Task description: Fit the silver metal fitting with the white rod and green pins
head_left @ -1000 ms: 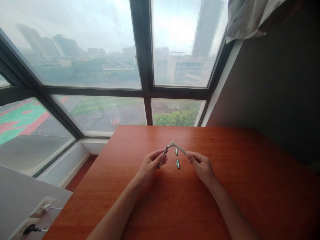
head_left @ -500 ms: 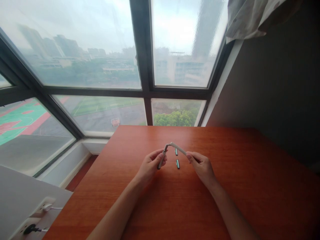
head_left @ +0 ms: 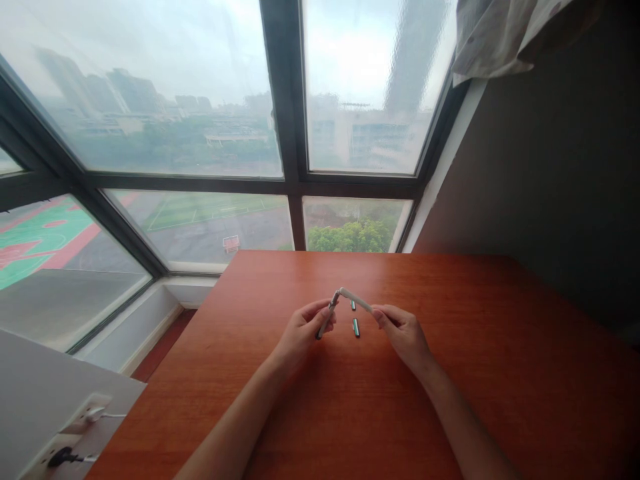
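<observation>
My left hand [head_left: 306, 327] is closed around a razor handle [head_left: 327, 320], its slim metal neck tilted up to the right. My right hand [head_left: 403, 330] pinches a slim whitish stick [head_left: 357, 300] resembling a toothbrush, though its exact kind is unclear. The stick slants up to the left, and its far end meets the top of the razor handle. Below and behind the stick, two razor cartridges lie on the tabletop: a near one [head_left: 356, 327] with a green strip, and a far one [head_left: 353, 305] partly hidden by the stick.
The reddish-brown wooden table [head_left: 320, 413] reaches to the large window [head_left: 295, 187]. At lower left, wall sockets [head_left: 83, 423] hold a white plug and a black plug [head_left: 63, 458]. A pale curtain [head_left: 500, 40] hangs at upper right beside a dark wall.
The far end of the whitish stick has shifted slightly left and down against the razor handle's neck. Both hands have stayed nearly in place, keeping their grips.
</observation>
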### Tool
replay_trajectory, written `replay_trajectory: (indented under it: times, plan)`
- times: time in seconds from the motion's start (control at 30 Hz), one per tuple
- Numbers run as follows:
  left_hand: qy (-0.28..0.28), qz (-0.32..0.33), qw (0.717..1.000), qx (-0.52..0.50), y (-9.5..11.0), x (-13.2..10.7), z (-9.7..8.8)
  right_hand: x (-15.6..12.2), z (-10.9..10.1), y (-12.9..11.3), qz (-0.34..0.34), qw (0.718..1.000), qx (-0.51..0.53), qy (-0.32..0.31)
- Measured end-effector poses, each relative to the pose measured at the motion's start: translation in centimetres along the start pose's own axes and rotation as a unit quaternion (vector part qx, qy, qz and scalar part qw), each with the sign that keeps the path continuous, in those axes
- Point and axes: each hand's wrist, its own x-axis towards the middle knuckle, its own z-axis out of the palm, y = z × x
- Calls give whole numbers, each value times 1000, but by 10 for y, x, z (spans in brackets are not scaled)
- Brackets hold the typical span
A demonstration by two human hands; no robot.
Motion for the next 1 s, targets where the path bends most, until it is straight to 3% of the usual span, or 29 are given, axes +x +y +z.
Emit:
replay_trajectory:
  times: [0.4,0.63,1.0]
  plan:
    - [13,13,1000,-10,2,-1,1,1,0,7,42,999,-1,-1]
    - [19,19,1000,-15,5,-1,1,5,-2,20,69,996,16,54]
    - [37,39,998,36,0,-1,-2,7,-17,25,48,986,-143,77]
